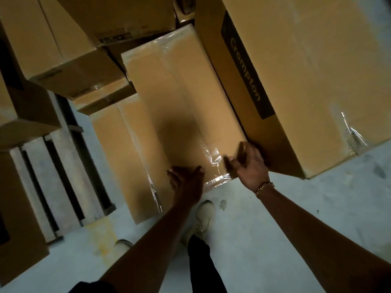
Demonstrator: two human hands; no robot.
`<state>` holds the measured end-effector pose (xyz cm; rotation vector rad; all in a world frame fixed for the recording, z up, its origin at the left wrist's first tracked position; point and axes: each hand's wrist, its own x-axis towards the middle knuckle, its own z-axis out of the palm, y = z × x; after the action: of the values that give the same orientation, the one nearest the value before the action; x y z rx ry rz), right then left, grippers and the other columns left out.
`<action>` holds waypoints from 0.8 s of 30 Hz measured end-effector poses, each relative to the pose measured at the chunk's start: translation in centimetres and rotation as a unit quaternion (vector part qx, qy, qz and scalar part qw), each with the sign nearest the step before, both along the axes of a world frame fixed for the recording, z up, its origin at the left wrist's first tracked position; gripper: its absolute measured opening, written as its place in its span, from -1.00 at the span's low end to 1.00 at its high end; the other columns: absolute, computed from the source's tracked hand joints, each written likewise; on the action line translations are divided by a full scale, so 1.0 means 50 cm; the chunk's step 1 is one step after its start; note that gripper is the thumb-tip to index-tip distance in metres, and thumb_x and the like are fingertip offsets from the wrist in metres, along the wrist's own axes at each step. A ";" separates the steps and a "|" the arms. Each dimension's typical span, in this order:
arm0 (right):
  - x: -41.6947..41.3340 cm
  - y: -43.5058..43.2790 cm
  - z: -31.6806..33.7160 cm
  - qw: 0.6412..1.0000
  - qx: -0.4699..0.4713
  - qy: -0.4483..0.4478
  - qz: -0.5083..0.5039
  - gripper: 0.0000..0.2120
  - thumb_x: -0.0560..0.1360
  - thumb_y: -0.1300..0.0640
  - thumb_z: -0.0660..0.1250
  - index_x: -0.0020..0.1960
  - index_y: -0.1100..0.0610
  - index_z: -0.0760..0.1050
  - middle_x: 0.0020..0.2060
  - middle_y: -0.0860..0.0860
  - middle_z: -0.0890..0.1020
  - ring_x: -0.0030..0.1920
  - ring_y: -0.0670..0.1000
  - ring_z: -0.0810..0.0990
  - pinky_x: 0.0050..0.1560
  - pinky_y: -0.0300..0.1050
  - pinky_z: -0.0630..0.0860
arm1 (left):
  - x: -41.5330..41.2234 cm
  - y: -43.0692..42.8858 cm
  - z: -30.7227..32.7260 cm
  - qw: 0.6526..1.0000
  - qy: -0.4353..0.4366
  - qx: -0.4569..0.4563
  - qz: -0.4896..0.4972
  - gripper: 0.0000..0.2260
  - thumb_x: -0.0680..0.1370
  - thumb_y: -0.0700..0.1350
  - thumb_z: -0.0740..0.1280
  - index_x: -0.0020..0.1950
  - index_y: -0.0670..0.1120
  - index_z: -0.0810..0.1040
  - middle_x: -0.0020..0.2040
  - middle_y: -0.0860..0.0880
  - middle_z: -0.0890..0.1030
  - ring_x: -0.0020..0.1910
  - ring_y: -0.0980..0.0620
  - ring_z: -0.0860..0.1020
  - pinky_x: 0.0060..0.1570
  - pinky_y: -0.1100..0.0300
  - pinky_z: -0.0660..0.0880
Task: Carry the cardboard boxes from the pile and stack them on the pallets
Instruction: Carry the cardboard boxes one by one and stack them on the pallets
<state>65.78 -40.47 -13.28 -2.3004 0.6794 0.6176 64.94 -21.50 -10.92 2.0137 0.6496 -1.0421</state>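
Box (179,106), long, flat and plain brown, lies in the middle of view and runs from 12 o'clock down toward 6, its top face crossed lengthwise by clear glossy tape (213,157) that wrinkles and lifts at the near end. It rests on a lower box (120,157) of the same shape, which sticks out at 7 o'clock. A Crompton box (296,70), larger and with a dark printed band along its side, lies tight against its right edge at 2 o'clock. The left hand (186,182) is spread flat over the near end of the box with fingers straight, holding nothing; whether the palm presses the cardboard cannot be told, as shadow covers it. The right hand (249,163), with a gold chain bracelet (264,187) at the wrist, has its thumb on the top face and its fingers bent over the near right corner into the gap beside the Crompton box; the fingertips are hidden and blurred. The far end of the box is covered by a stack (63,49) of cartons at 11 o'clock, cut off by the frame. A pallet (63,176) of pale rough wooden slats shows at 8 o'clock, partly under more cartons. The floor (296,218) is smooth, grey and scuffed. One light shoe (204,216) shows at 6 o'clock.
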 end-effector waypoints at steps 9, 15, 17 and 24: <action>0.035 0.024 -0.012 0.997 -0.026 0.021 -0.068 -0.10 0.49 -0.22 0.42 0.64 0.11 0.09 0.56 0.16 0.24 0.55 0.24 0.18 0.47 0.26 0.22 | -0.011 0.023 -0.036 0.997 -0.026 -0.005 0.075 -0.23 0.57 0.23 0.29 0.59 -0.21 0.15 0.56 -0.26 0.25 0.53 -0.26 0.26 0.47 -0.08 0.27; 0.027 0.030 -0.034 0.996 -0.022 0.065 -0.060 -0.25 0.48 -0.27 0.42 0.53 0.08 0.33 0.43 0.18 0.32 0.47 0.27 0.25 0.45 0.26 0.24 | -0.031 0.090 -0.038 0.986 -0.052 0.043 0.152 -0.22 0.52 0.17 0.43 0.60 -0.05 0.16 0.47 -0.15 0.38 0.39 -0.22 0.42 0.28 -0.06 0.39; 0.016 0.037 -0.039 0.995 0.006 0.067 -0.076 -0.31 0.46 -0.26 0.45 0.45 0.07 0.40 0.37 0.16 0.35 0.44 0.24 0.30 0.42 0.19 0.30 | -0.039 0.118 -0.049 0.985 -0.056 0.037 0.161 -0.22 0.40 0.30 0.42 0.52 0.02 0.29 0.38 -0.09 0.45 0.32 -0.19 0.47 0.29 -0.12 0.45; 0.001 0.025 -0.092 0.965 0.187 0.066 -0.173 -0.31 0.33 -0.14 0.62 0.37 -0.02 0.45 0.17 0.01 0.66 0.15 0.04 0.64 0.25 0.05 0.53 | -0.057 0.195 -0.169 0.972 -0.009 -0.043 0.229 -0.24 0.16 0.43 0.44 0.28 0.15 0.52 0.12 -0.03 0.65 0.08 -0.14 0.62 0.10 -0.25 0.57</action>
<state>65.82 -39.22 -17.90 -1.7537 0.9166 0.6714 62.07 -11.73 -19.38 1.6839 0.9855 -0.7568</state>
